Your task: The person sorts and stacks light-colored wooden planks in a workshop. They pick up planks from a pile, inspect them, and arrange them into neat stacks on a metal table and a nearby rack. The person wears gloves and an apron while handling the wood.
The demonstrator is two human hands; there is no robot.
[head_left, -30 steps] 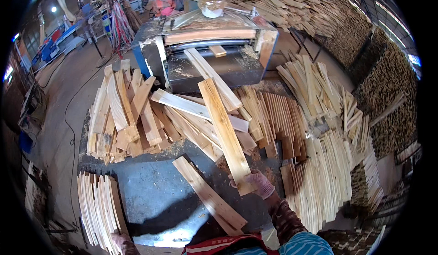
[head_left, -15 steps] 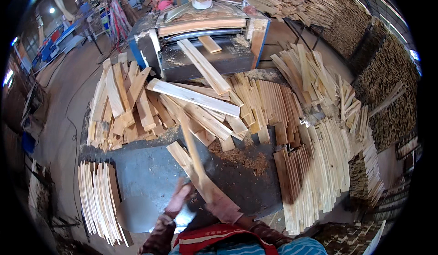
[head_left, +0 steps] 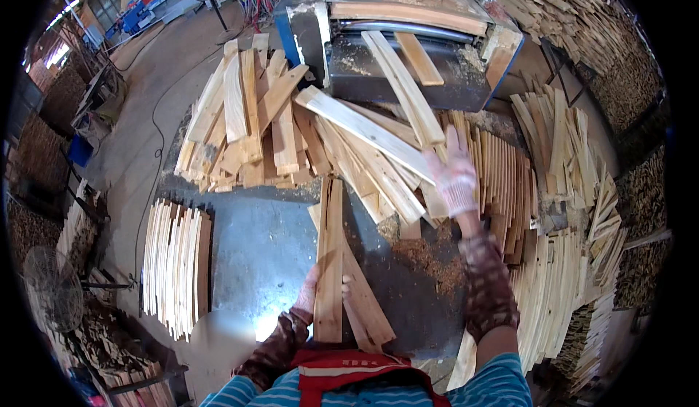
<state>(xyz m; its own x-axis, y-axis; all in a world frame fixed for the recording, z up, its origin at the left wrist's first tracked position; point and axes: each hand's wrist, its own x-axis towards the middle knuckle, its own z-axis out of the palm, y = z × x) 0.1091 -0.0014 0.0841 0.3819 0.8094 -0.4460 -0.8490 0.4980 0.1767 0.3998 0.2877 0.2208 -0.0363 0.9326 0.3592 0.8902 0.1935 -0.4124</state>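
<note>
My left hand [head_left: 309, 290] is closed around a wooden board [head_left: 331, 254] near the front of the dark metal table [head_left: 251, 239]. Its fingertips show at the board's right edge. Behind that board a second board [head_left: 362, 298] lies slantwise on the table. Gloved in pale pink, my right hand [head_left: 456, 178] stretches forward with fingers spread, over the loose pile. Close to its fingers are the ends of a long plank [head_left: 408, 90] and a pale plank [head_left: 364, 132]; whether it touches them I cannot tell.
A planer-like machine [head_left: 415, 14] stands at the far side, with a short board [head_left: 420, 59] on its bed. Boards heap at the back left [head_left: 251, 116]. Neat stacks stand at left [head_left: 175, 269] and right [head_left: 550, 283]. Sawdust [head_left: 433, 261] lies mid-table; a fan [head_left: 52, 289] stands lower left.
My right hand has left the board near my body and reached forward to the pile. My left hand now grips a board that was a blur of motion before. The whole view has shifted.
</note>
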